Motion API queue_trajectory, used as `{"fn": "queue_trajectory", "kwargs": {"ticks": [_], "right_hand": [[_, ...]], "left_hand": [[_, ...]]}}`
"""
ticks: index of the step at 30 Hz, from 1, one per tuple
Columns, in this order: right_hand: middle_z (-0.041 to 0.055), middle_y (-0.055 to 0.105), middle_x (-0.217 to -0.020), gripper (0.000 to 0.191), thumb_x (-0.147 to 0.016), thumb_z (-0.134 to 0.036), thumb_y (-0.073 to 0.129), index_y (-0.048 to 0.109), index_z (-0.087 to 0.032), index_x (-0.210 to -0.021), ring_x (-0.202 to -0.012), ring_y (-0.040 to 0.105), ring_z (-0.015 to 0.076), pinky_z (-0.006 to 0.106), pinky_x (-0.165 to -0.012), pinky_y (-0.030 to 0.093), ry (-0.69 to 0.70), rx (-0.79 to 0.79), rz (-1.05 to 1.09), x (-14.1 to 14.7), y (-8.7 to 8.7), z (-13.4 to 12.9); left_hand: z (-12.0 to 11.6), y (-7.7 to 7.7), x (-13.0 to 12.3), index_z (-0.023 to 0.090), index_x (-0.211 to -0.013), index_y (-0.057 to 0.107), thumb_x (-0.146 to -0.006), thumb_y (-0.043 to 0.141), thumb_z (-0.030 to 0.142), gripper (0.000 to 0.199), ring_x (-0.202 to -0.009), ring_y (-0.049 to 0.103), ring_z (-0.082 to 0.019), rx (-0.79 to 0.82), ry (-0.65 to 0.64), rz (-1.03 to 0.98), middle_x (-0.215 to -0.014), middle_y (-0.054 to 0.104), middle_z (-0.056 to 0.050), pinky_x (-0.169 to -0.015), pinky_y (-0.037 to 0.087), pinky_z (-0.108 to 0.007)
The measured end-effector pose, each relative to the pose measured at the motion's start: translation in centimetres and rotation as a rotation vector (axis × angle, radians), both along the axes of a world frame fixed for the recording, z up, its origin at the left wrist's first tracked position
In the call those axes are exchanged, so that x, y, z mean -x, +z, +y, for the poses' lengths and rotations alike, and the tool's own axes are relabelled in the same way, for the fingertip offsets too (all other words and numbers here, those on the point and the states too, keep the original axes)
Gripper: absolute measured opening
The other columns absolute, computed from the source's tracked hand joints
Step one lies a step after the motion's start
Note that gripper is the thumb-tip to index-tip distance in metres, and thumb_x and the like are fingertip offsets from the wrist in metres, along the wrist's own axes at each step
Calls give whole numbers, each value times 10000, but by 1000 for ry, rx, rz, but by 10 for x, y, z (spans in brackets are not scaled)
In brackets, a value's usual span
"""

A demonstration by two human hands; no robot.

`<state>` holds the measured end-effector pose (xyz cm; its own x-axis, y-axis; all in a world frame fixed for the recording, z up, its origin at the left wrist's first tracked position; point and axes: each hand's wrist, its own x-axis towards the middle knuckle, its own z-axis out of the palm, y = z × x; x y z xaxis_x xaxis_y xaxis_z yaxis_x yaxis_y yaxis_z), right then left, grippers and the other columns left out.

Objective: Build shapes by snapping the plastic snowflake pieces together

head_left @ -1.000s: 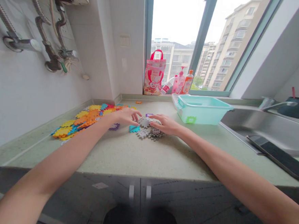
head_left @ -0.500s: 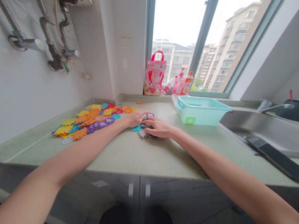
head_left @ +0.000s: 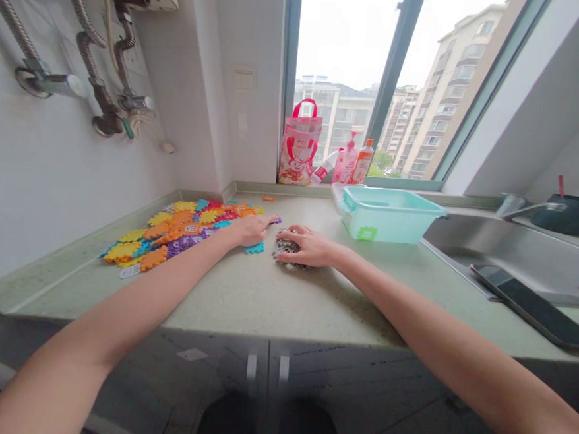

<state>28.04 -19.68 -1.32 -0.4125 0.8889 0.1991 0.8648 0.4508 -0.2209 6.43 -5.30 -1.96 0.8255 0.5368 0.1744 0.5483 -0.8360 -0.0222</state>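
Observation:
My right hand is curled around a small stack of grey toothed puzzle tiles on the counter. My left hand lies flat just left of them, fingers pointing at a purple tile, with a teal tile below its palm. A spread of yellow, orange, purple and teal tiles lies further left along the wall.
A mint plastic tub stands right of the hands. A pink bag and bottles sit on the window sill. A steel sink with a dark tray is at the right. Pipes run on the left wall.
The grey tiles, spread out a second ago, are now gathered into a stack under my right hand. My left hand has drawn back left, off the grey tiles.

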Motion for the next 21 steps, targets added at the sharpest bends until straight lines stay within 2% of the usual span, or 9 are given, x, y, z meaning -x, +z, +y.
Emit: {"fn": "queue_trajectory", "kwargs": {"ticks": [3, 7, 9, 12, 15, 17, 21], "right_hand": [[140, 504, -1529, 670, -904, -701, 677, 629, -311, -1447, -1404, 534, 340, 486, -1227, 373, 33, 46, 48, -14, 2, -3], [112, 532, -1552, 627, -914, -642, 700, 652, -287, -1429, -1431, 516, 308, 450, -1233, 366, 125, 110, 181, -31, 8, -6], [96, 612, -1490, 567, -976, -620, 620, 657, -270, -1421, -1392, 557, 285, 438, -1210, 387, 139, 84, 265, -38, 12, -4], [111, 712, -1351, 479, -1062, -526, 492, 707, -210, -1350, -1273, 642, 272, 421, -1138, 439, 88, -39, 267, -46, 15, 4], [131, 760, -1240, 453, -1087, -443, 443, 755, -168, -1266, -1175, 691, 280, 400, -1048, 485, 35, -121, 184, -55, 12, 12], [128, 773, -1213, 438, -1089, -430, 450, 762, -169, -1251, -1149, 703, 280, 389, -1015, 499, 6, -126, 159, -59, 7, 16], [113, 786, -1185, 381, -1081, -416, 496, 770, -187, -1215, -1117, 721, 257, 376, -996, 521, 8, -166, 137, -61, 6, 16]], "left_hand": [[6, 11, 24, 195, -1526, 521, -840, 470, 74, 698, -1366, 594, -231, -68, 54, 75, -1534, 596, -92, -1157, 444, -341], [9, 24, 41, 239, -1284, 712, -778, 536, 58, 566, -1301, 619, -268, -242, 71, 121, -1398, 698, -73, -1139, 450, -409], [1, 26, 35, 232, -1258, 719, -823, 507, 63, 512, -1318, 606, -248, -259, -3, 73, -1401, 694, -68, -1167, 430, -416], [-24, 23, 12, 215, -1444, 595, -913, 451, 99, 563, -1408, 547, -206, -177, -183, -16, -1531, 595, -75, -1217, 396, -387], [-47, 17, -7, 209, -1568, 452, -933, 467, 138, 640, -1498, 455, -195, -73, -318, -7, -1636, 477, -78, -1260, 348, -363], [-55, 14, -13, 206, -1576, 434, -923, 467, 127, 658, -1491, 466, -196, -25, -345, 12, -1625, 491, -77, -1262, 345, -354], [-53, 13, -11, 212, -1513, 506, -949, 473, 170, 566, -1353, 597, -230, -4, -297, -12, -1486, 620, -91, -1187, 439, -377]]}}
